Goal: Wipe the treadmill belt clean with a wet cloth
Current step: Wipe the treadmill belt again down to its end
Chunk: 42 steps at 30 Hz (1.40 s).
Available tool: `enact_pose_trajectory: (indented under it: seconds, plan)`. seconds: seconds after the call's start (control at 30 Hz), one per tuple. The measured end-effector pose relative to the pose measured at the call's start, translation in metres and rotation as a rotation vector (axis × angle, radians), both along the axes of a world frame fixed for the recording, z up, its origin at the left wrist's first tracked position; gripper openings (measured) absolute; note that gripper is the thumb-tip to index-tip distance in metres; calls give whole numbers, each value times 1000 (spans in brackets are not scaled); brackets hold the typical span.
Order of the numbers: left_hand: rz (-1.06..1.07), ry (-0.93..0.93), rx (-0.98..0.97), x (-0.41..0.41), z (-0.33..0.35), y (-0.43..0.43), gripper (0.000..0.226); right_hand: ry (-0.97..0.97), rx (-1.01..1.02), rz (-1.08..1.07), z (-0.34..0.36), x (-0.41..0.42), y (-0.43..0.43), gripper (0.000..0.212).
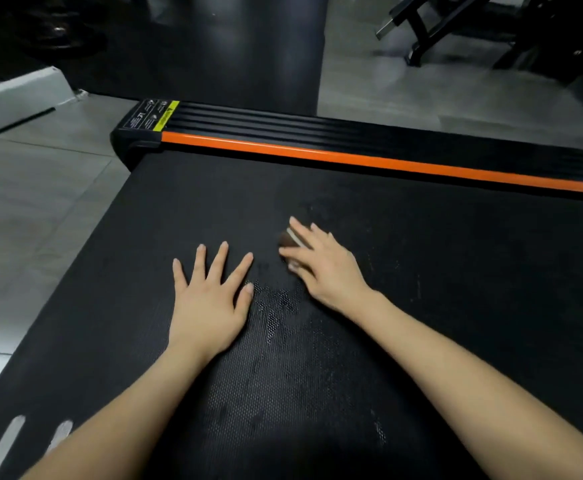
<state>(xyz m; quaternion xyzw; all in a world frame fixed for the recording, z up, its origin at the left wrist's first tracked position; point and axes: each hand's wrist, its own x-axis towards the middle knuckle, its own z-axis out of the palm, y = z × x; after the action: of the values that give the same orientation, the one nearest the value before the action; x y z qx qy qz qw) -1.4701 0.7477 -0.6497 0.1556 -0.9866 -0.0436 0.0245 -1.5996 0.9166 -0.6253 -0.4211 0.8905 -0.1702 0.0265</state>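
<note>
From the head view, the left hand (210,299) lies flat on the black treadmill belt (421,271), fingers spread wide and holding nothing. Just beside it, the right hand (324,268) presses a small dark cloth (288,241) with a pale edge onto the belt, fingers curled over it. An orange side rail (369,161) borders the belt's far edge.

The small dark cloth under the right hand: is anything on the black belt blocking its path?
Nothing visible blocks the small dark cloth under the right hand. The left hand lies flat beside it on the black treadmill belt.
</note>
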Motion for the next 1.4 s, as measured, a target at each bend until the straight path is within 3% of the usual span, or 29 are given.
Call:
enact_pose_trajectory:
  seconds: [0.13,0.23,0.33,0.5,0.7,0.8,0.87,0.93,1.07,1.23,1.33,1.4]
  plan:
    - [-4,-7,-8,0,3,1,68,42,22,106,-1,85,64,37]
    - [-8,-4,-11,-1,3,0,66,8,33,145,11,114,85,58]
    - [-12,-2,-10,0,1,0,60,-30,-6,33,14,114,74,75]
    - [-15,20,0,1,1,-1,62,33,-120,-79,-1,133,65,44]
    - [-12,24,16,2,0,0,52,162,-126,340,-1,149,113,35]
    - [-19,32,14,1,0,-1,52,267,-106,188,-1,98,78,30]
    - [-20,26,22,2,1,0,52,219,-96,-133,5,67,51,32]
    - [-18,15,17,1,1,1,52,66,-110,-290,0,67,47,40]
    - [-22,4,12,1,2,-1,53,-1,-51,-213,-5,117,86,65]
    - [-21,-18,19,4,4,-1,54,-25,52,-155,3,149,129,60]
    - [-20,-51,29,5,7,-1,55,-42,88,-27,11,170,200,64]
    - [-4,-64,43,9,11,1,57,-134,109,-52,18,183,240,68]
